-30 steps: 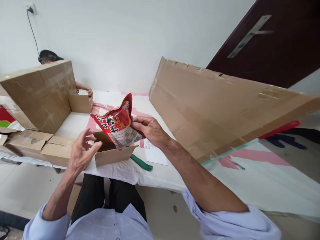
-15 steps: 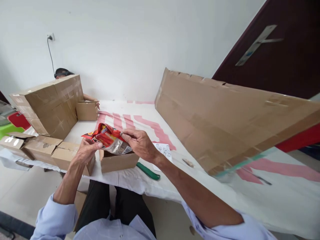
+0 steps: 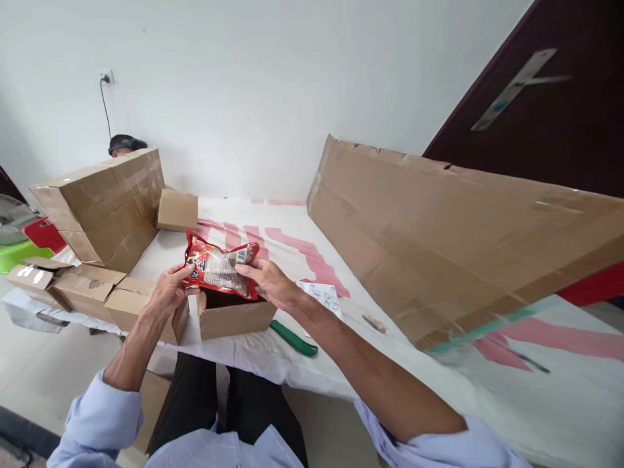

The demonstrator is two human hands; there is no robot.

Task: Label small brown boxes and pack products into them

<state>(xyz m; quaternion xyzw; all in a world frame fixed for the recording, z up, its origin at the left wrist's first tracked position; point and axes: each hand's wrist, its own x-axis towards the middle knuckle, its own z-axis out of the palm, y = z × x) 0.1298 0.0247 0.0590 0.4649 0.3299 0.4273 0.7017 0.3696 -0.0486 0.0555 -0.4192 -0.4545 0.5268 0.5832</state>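
Between my two hands is a red plastic food packet [image 3: 221, 268] with a pale printed panel and a barcode. My left hand [image 3: 171, 288] pinches its left end, thumb on top. My right hand [image 3: 270, 281] grips the right end near the barcode. The packet is held over a small open cardboard box [image 3: 237, 318] at the table's front edge; the box's inside is dark and mostly hidden. Just right of the box lies a green, curved tool-like object [image 3: 294, 338] whose kind I cannot make out.
Several small boxes [image 3: 88, 286] line the left front edge. Behind them rises a block of taped cartons [image 3: 104, 208], with a person's head [image 3: 127, 144] past it and a small box [image 3: 178, 210] beside it. A large cardboard panel [image 3: 439, 240] stands right. A printed sheet [image 3: 319, 294] lies on the white cloth.
The packet has been turned flatter, its printed panel and barcode now facing up. The other person's hand has gone from the far small box, which now sits tilted.
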